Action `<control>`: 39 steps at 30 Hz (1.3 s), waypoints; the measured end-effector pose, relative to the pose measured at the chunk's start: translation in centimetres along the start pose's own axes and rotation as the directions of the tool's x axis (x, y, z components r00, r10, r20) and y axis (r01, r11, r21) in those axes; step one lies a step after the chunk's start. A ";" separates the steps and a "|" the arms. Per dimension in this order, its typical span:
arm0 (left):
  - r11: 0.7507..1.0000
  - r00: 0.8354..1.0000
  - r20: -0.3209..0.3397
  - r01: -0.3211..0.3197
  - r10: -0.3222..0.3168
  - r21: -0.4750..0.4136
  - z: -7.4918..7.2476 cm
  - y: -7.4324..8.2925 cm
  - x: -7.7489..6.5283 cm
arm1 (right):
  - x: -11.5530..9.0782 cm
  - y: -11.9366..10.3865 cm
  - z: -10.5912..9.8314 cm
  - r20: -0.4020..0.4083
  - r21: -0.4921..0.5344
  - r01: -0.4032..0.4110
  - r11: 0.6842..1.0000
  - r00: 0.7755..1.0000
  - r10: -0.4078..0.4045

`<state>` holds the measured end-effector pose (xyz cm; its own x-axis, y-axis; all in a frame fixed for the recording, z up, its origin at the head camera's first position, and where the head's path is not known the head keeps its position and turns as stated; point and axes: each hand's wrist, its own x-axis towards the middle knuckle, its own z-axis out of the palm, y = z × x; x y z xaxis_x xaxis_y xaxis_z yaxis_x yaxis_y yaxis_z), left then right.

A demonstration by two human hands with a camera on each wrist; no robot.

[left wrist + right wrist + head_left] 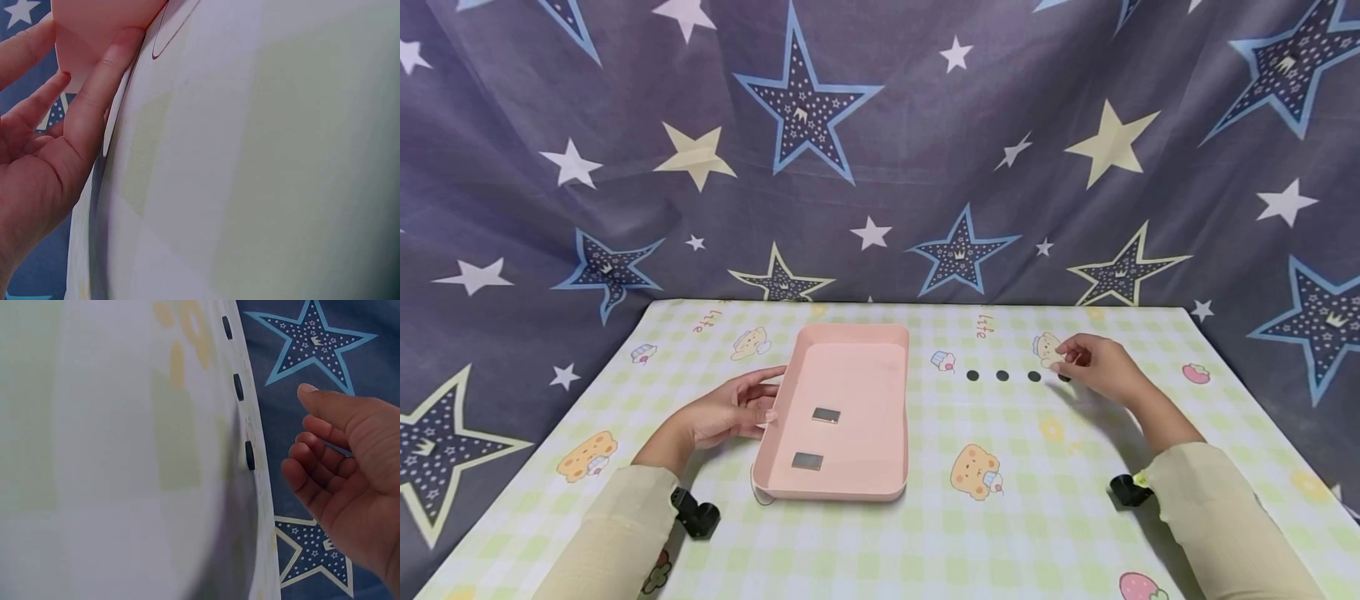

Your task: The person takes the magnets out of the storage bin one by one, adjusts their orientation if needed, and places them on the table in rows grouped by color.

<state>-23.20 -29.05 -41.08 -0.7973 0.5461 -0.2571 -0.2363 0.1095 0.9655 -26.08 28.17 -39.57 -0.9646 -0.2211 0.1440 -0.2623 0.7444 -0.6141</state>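
Note:
A shallow pink tray [865, 400] lies on the table, left of centre in the head view. Inside it are two small grey rectangular pieces, one farther piece [827, 415] and one nearer piece [807, 461]. My left hand [730, 408] touches the tray's left side with extended thumb and fingers; the left wrist view has the thumb [115, 62] against the pink wall. To the right, several black discs [1002, 376] lie in a row. Over the row's right end hovers my right hand [1101, 367], fingers loosely bent, nothing visible in them; it partly covers the rightmost disc.
A checked tablecloth [880, 550] with printed bears, cupcakes and strawberries covers the table. Behind the table's far edge hangs a dark curtain [895, 150] with stars. A thin curved line [763, 502] shows by the tray's near left corner. Both wrists wear black cameras.

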 end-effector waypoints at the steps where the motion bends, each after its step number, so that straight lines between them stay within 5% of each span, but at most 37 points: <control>1: 1.000 1.000 0.000 0.000 0.000 -0.002 0.0 0.0 0.0 | 0.0 -0.1 0.0 -0.003 0.001 0.003 1.000 1.000 -0.003; 18: 1.000 1.000 0.005 -0.005 0.005 -0.013 0.1 -0.1 0.0 | -0.1 -3.9 1.1 0.030 0.065 0.096 0.993 0.995 -0.099; 32: 1.000 1.000 0.003 0.000 0.000 0.002 0.1 0.1 -0.1 | -0.1 -7.1 2.7 0.060 0.115 0.229 0.967 0.970 -0.236; 39: 1.000 1.000 0.005 -0.003 0.003 -0.002 0.1 0.1 -0.1 | 0.1 -8.4 3.9 -0.058 0.125 0.366 0.922 0.931 -0.361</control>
<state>-23.09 -29.00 -40.95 -0.7951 0.5505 -0.2544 -0.2355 0.1063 0.9660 -23.90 19.42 -37.44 -0.8047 -0.4381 0.4008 -0.5910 0.5267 -0.6109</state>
